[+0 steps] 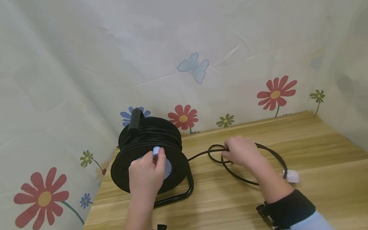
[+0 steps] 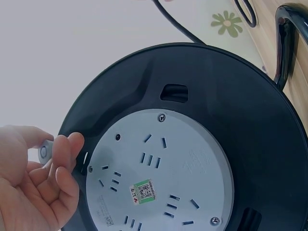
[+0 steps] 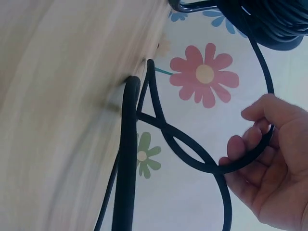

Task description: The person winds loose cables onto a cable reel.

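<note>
A black cable reel stands at the left of the wooden table, dark cable wound between its flanges. My left hand pinches the small light grey winding knob near the rim of the front flange. In the left wrist view, a round pale socket panel with slots and a sticker fills the flange's middle. To the right, my right hand holds the loose black cable, its fingers curled round one strand. From the reel the cable runs to that hand and hangs in loops beyond it.
A white plug lies on the table by the right forearm, at the cable loop. The reel's black tubular stand reaches out in front. Behind the wooden table hangs a pale flower-print curtain.
</note>
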Demonstrator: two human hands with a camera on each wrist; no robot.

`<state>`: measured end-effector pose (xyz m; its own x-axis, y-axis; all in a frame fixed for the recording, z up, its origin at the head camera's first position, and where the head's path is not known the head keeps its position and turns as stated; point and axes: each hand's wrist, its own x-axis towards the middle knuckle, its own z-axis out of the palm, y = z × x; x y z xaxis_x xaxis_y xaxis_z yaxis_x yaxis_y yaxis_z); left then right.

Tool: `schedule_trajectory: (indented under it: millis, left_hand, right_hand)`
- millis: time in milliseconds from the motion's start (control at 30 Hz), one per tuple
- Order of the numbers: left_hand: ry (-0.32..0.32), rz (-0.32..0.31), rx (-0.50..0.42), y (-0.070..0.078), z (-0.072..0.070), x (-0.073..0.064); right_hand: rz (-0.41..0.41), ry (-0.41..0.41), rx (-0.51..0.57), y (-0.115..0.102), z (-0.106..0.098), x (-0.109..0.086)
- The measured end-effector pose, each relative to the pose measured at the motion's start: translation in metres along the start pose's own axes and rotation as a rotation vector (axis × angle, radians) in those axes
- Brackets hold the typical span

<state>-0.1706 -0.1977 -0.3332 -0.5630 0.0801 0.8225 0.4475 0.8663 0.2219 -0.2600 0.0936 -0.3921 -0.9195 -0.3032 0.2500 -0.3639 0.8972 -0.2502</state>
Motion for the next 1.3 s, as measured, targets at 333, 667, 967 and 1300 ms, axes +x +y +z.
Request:
schedule_trajectory:
  millis: [333,667,967,1300]
  left_hand:
    - [-0.031,-0.03,0.0,-0.001,0.0,0.004]
    - [-0.025,-0.046,0.0,0.0,-0.004,0.01]
    - [-0.051,-0.061,0.005,-0.001,-0.006,0.013]
    - [-0.05,-0.058,-0.001,-0.002,-0.005,0.014]
  right_hand:
    - [0.112,0.27,-0.02,0.003,-0.003,0.001]
    - [0.178,0.209,0.069,0.015,-0.006,0.007]
    - [0.134,0.199,0.238,0.027,-0.014,0.006]
    - [0.122,0.262,-0.028,0.035,-0.016,0.008]
